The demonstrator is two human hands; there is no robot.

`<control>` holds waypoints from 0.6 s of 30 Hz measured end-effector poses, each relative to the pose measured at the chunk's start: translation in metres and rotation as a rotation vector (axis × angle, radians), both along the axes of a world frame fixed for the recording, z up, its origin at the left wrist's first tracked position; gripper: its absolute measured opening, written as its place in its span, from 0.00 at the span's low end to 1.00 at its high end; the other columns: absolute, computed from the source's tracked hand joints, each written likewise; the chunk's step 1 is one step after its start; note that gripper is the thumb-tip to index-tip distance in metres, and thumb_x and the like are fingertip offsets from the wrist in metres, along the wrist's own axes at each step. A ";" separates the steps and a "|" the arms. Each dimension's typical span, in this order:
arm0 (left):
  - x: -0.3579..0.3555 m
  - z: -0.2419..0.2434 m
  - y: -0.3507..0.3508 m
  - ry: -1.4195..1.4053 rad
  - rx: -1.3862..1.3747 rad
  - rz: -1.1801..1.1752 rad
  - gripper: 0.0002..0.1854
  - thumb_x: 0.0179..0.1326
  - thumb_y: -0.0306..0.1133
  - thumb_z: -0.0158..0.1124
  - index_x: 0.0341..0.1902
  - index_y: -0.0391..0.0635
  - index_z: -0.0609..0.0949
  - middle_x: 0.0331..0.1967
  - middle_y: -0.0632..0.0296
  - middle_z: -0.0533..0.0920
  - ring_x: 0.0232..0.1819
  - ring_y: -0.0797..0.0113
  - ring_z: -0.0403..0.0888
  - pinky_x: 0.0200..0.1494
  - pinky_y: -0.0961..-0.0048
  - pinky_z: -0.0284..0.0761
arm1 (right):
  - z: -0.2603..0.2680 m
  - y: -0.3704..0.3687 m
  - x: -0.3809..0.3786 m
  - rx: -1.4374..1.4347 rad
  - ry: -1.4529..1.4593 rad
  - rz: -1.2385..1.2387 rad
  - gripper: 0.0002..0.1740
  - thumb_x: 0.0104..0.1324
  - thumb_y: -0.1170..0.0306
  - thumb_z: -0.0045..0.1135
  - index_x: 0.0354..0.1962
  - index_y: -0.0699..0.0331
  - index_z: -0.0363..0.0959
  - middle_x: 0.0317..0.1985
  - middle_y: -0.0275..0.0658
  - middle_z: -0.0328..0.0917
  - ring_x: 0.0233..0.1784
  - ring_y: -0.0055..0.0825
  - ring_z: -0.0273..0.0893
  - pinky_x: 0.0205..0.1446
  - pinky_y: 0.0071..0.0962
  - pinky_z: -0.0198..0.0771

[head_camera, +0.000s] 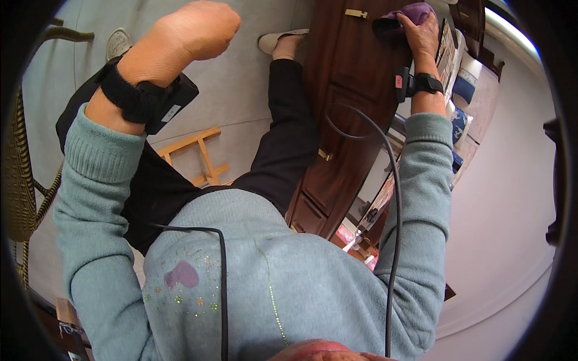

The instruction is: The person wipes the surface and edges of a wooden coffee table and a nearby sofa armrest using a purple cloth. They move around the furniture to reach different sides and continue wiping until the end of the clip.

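Observation:
My right hand (422,38) grips a bunched purple cloth (417,13). It is at the upper right, over the edge of a dark reddish-brown wooden cabinet (356,54). Part of the cloth looks black, in shadow or from its lining. My left hand (203,31) is raised above the grey floor at the upper left. Its back faces me and its fingers curl out of sight, so I cannot tell whether it holds anything. A black strapped device (169,106) sits on my left wrist, and another (402,85) on my right.
Brass latches (356,14) mark the cabinet front. Blue-and-white items (465,83) stand beyond my right arm. A wooden frame (203,153) lies between my legs on the tiled floor (235,90). At far left is a woven chair (20,180). Black cables (396,216) hang before me.

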State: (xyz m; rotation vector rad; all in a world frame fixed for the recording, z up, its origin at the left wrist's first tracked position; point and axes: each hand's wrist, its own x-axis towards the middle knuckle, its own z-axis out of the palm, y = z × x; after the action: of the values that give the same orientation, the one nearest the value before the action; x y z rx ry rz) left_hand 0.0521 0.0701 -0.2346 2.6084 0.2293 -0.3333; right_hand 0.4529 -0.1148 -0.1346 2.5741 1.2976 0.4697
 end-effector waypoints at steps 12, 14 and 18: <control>0.008 -0.012 0.008 0.068 -0.012 -0.021 0.10 0.54 0.33 0.59 0.33 0.37 0.77 0.35 0.46 0.79 0.41 0.45 0.76 0.42 0.57 0.73 | 0.000 -0.196 -0.177 0.147 0.060 -0.022 0.51 0.44 0.58 0.70 0.60 0.69 0.53 0.59 0.60 0.60 0.62 0.56 0.58 0.65 0.45 0.55; 0.006 -0.018 0.011 0.058 0.029 -0.070 0.11 0.54 0.34 0.59 0.33 0.36 0.77 0.34 0.45 0.79 0.40 0.45 0.76 0.42 0.57 0.73 | 0.003 -0.239 -0.217 0.128 0.051 -0.084 0.50 0.45 0.59 0.69 0.61 0.69 0.53 0.59 0.59 0.59 0.63 0.56 0.58 0.65 0.46 0.55; -0.002 -0.037 0.019 0.093 0.020 -0.121 0.13 0.53 0.36 0.60 0.34 0.36 0.78 0.34 0.44 0.79 0.40 0.44 0.76 0.42 0.57 0.73 | 0.011 -0.325 -0.290 0.103 0.075 -0.240 0.50 0.47 0.58 0.68 0.63 0.67 0.52 0.61 0.57 0.58 0.64 0.55 0.57 0.66 0.46 0.54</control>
State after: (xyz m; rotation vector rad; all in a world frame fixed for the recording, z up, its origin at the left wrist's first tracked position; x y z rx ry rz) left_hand 0.0502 0.0893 -0.2713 2.6350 0.1068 -0.4982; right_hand 0.1628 -0.4396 -0.1232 2.8098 0.9911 0.4075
